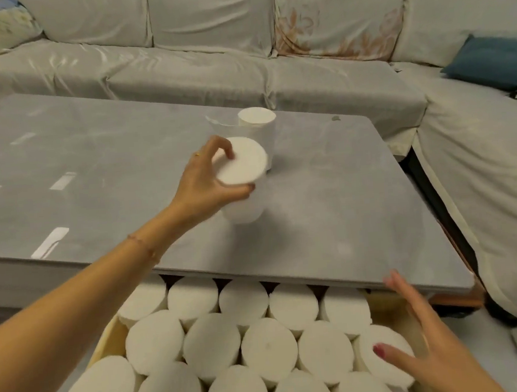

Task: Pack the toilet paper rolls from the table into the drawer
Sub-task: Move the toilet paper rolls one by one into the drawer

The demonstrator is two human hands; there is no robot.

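A white toilet paper roll [243, 166] stands upright in the middle of the grey table [92, 166]. My left hand [205, 178] grips its top, thumb in front and fingers curled over the far side. A second roll [259, 127] stands just behind it with a loose sheet hanging off. Below the table's front edge the pulled-out drawer [107, 337] holds several upright rolls [269, 348] packed tightly. My right hand [425, 334] hovers over the drawer's right side with straight spread fingers, its thumb over the right-most roll [387, 356].
A pale covered sofa [239, 60] wraps around the far and right sides of the table, with a blue cushion [495, 61] on its right arm. Strips of clear tape [50, 242] lie on the table's left part.
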